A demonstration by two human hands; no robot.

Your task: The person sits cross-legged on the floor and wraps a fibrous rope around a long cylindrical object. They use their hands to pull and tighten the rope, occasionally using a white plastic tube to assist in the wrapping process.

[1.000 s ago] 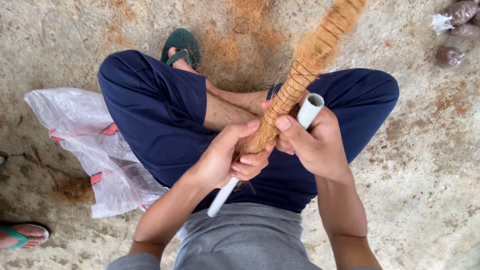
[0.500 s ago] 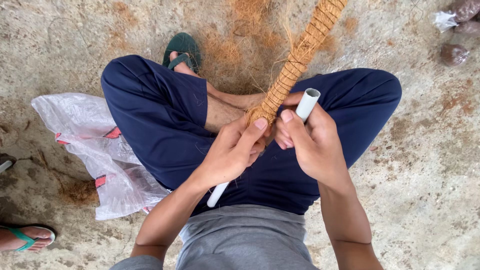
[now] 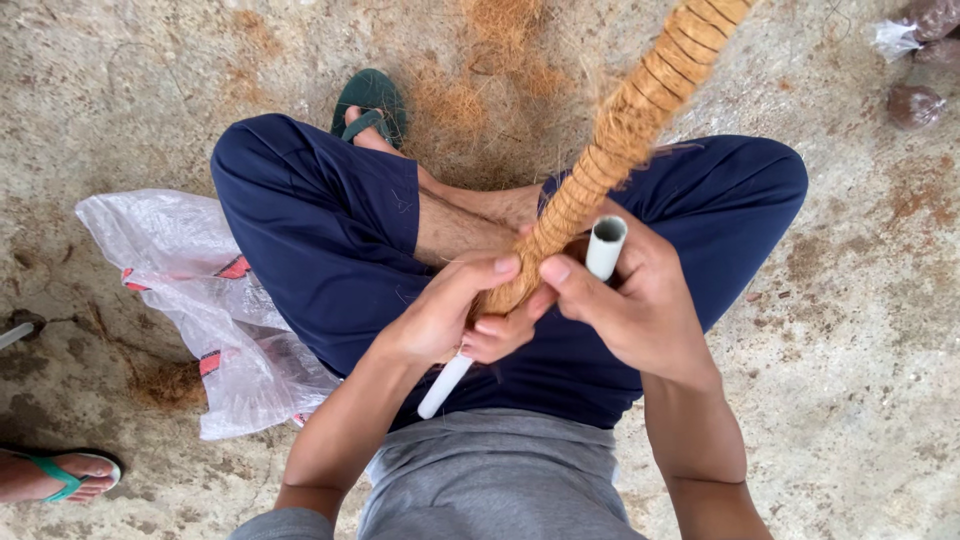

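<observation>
From the head view, you sit cross-legged on the rough concrete floor (image 3: 860,400), and the long brown coir-wrapped pole (image 3: 620,140) rises from your lap toward the top edge of the picture, its wound fibre end resting where both hands meet over your dark blue trousers; held that way, the wrapped end stays close to your body and within reach of both thumbs. Your left hand (image 3: 440,315) curls around the lower end of the wrapping, fingers closed on it, thumb pressed flat across the fibre. Your right hand (image 3: 635,305) is closed round the short white plastic pipe (image 3: 604,247), whose open end sticks up just beside the pole, while its thumb reaches over to touch the fibre opposite the left thumb. A second white tube end (image 3: 445,385) shows below your left hand; whether it is one piece with the upper pipe is hidden by the hands. Loose coir fibre (image 3: 480,95) lies on the floor beyond your shins, and a crumpled clear plastic bag (image 3: 190,290) lies beside your left knee. Another person's sandalled foot (image 3: 55,478) sits at the bottom left corner.
</observation>
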